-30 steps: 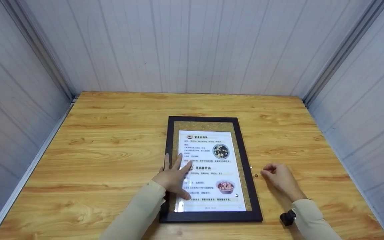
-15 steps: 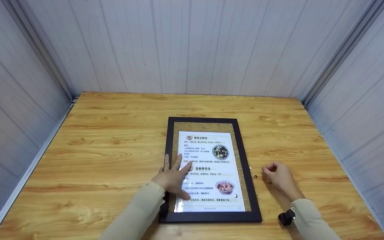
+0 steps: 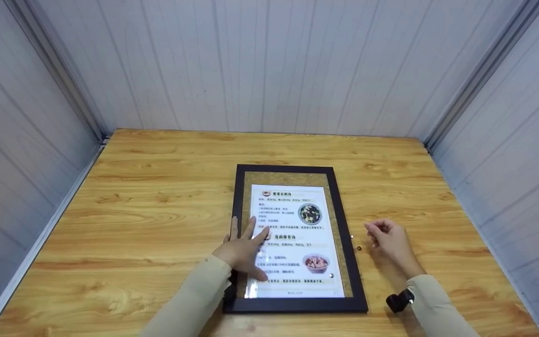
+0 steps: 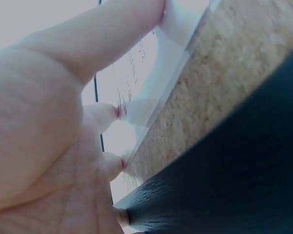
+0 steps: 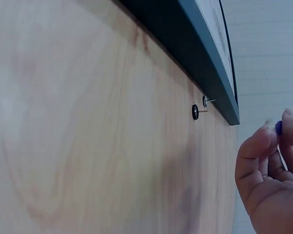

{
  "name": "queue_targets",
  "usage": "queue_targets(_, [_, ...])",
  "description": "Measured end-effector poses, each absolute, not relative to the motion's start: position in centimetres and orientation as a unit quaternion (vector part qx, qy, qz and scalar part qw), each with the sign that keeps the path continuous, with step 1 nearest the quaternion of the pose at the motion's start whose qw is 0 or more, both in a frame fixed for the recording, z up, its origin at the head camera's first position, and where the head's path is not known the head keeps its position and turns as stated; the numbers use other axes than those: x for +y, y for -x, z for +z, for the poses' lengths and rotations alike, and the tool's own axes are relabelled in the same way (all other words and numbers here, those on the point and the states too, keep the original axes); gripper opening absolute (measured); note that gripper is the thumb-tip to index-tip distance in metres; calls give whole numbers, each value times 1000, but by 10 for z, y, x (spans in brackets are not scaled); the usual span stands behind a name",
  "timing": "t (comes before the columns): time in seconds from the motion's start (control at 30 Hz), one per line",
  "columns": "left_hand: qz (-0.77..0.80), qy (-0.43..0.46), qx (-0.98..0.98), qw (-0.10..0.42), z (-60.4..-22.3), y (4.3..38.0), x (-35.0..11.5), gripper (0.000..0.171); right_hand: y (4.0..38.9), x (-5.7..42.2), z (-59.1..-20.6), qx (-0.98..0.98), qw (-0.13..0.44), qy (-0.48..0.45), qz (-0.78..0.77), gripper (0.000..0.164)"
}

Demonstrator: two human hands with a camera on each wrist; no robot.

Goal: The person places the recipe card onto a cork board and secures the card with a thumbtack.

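Note:
A printed recipe sheet (image 3: 293, 224) in a clear sleeve lies on a cork board (image 3: 293, 178) with a dark frame (image 3: 297, 305). My left hand (image 3: 241, 252) rests on the sheet's left side with its fingers spread. One thumbtack (image 3: 331, 275) sits at the sheet's lower right. To the right of the frame, my right hand (image 3: 389, 243) is raised over the table. Between thumb and index finger it pinches a small round blue-purple thumbtack (image 5: 279, 127), mostly covered by the fingertips.
Two loose thumbtacks, a dark one (image 5: 195, 112) and a silvery one (image 5: 205, 101), stand points up beside the frame's right edge. The wooden table (image 3: 157, 196) meets pale panel walls (image 3: 260, 65) at the back and sides.
My right hand has lifted a little and turned, its fingertips now pointing toward the board beyond the loose thumbtacks. The left hand and the sheet have stayed in place.

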State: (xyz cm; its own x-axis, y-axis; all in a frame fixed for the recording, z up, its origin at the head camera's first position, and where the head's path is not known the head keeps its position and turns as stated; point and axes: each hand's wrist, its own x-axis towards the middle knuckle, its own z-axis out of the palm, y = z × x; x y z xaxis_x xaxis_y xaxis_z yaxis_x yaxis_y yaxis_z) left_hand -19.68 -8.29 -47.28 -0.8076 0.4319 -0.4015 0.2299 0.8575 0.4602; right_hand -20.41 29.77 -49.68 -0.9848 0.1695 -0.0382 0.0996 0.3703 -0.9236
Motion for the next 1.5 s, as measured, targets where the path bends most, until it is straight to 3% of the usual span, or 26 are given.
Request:
queue_targets(0.17, [192, -180, 931, 252, -472, 197, -83, 119, 208, 294, -494, -808, 34, 92, 580, 30])
queue_targets(0.37, [187, -173, 936, 245, -472, 197, -85, 119, 215, 288, -491, -795, 39, 88, 599, 22])
queue_targets(0.77, [184, -168, 939, 238, -473, 195, -90, 119, 230, 272, -482, -797, 27, 68, 600, 28])
queue_targets(1.5, [188, -177, 939, 227, -475, 192, -87, 118, 292, 233, -484, -814, 2, 71, 577, 19])
